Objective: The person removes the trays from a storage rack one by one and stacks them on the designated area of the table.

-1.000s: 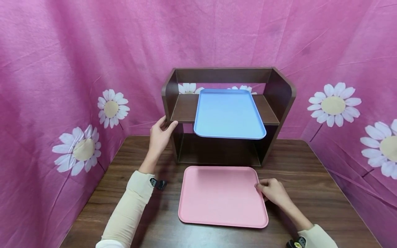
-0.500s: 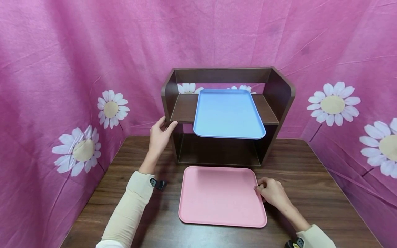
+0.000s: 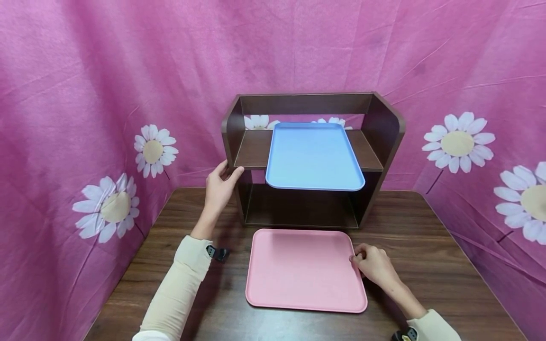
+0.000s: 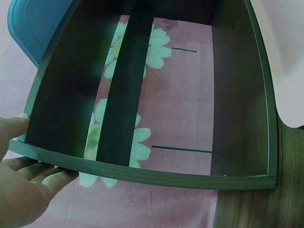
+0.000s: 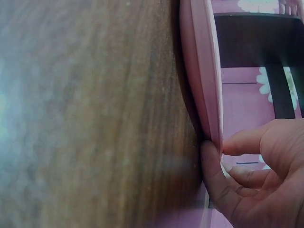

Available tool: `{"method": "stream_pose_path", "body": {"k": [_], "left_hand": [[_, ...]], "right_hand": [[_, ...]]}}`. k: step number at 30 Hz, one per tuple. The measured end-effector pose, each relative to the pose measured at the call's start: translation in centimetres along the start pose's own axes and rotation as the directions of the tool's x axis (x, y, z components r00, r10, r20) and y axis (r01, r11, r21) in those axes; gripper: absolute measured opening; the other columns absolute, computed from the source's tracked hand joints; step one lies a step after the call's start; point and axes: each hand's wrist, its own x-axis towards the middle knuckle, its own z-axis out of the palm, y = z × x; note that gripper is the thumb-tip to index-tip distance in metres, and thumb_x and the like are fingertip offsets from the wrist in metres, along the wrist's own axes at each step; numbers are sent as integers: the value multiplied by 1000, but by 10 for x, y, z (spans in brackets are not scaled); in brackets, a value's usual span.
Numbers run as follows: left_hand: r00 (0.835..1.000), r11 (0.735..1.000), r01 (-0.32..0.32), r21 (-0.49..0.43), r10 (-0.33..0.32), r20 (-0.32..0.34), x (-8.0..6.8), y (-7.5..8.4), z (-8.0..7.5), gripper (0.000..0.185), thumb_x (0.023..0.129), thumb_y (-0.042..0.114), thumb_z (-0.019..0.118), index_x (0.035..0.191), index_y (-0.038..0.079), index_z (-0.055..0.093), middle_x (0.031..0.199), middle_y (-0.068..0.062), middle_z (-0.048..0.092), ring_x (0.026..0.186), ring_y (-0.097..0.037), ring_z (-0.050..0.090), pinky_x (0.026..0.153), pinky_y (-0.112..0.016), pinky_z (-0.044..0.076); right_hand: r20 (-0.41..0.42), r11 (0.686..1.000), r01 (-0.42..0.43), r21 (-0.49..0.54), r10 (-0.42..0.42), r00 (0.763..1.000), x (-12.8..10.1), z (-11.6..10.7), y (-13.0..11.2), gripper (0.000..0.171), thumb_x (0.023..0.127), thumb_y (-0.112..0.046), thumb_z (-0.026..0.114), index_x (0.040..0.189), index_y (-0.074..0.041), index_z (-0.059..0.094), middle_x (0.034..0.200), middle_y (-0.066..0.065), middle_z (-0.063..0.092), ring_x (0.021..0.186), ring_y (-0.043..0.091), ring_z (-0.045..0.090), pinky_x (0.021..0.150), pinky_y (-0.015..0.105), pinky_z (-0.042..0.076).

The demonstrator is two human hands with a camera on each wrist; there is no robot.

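Hands at a wooden bench (image 3: 426,237): left hand (image 3: 219,187) grips the left wall of a dark shelf (image 3: 386,128) carrying a blue tray (image 3: 313,156), while right hand (image 3: 375,264) pinches the right edge of a pink tray (image 3: 303,270) lying flat before the shelf.

The right hand (image 3: 375,265) covers part of the pink tray (image 3: 303,270) rim at lower right of the head view — the fingertips under the edge do not show there. In the right wrist view the worktop (image 5: 85,114) is a blur. The blue tray (image 4: 33,28) is cut off at upper left of the left wrist view — only a corner shows.
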Motion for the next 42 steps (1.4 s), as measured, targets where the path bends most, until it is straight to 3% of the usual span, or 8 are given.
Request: {"method": "stream_pose_path", "body": {"k": [12, 19, 26, 35, 42], "left_hand": [[1000, 1000, 6, -26, -6, 8, 0, -3, 1, 54, 87, 29, 75, 134, 8, 60, 129, -18, 65, 121, -24, 62, 101, -26, 52], [999, 1000, 29, -6, -29, 28, -10, 26, -1, 50, 91, 16, 71, 135, -1, 56, 129, -24, 62, 122, -30, 60, 103, -31, 51], [1000, 1000, 17, -17, -17, 12, 1, 1, 0, 53, 88, 27, 74, 135, 7, 59, 129, -19, 64, 121, -25, 62, 102, -31, 52], [1000, 1000, -12, -2, 12, 0, 0, 0, 0, 54, 87, 33, 76, 133, 9, 61, 125, -17, 67, 117, -23, 64, 99, -30, 54], [1000, 1000, -9, 1, 9, 2, 0, 0, 0, 53, 87, 33, 76, 131, 9, 62, 122, -17, 68, 115, -23, 65, 98, -29, 55]], "right_hand": [[17, 999, -25, 30, 25, 1000, -2, -1, 1, 12, 87, -15, 65, 91, -5, 69, 61, -2, 62, 46, 9, 59, 43, 24, 48], [-17, 1000, 3, 16, -3, 1000, -4, -12, -5, 12, 91, -12, 61, 89, -6, 71, 58, -2, 60, 45, 10, 55, 39, 26, 47], [-6, 995, 8, 98, -7, 1000, -2, -26, -15, 15, 95, -11, 58, 91, -5, 71, 66, 4, 67, 49, 13, 59, 41, 26, 50], [-40, 979, 50, 196, -43, 998, 0, -37, -30, 18, 98, -7, 53, 100, 1, 69, 78, 10, 71, 57, 16, 66, 50, 23, 56], [-10, 935, 72, 346, -73, 997, 4, -49, -44, 21, 98, -7, 53, 111, 2, 66, 92, 18, 74, 74, 17, 73, 65, 31, 63]]}}
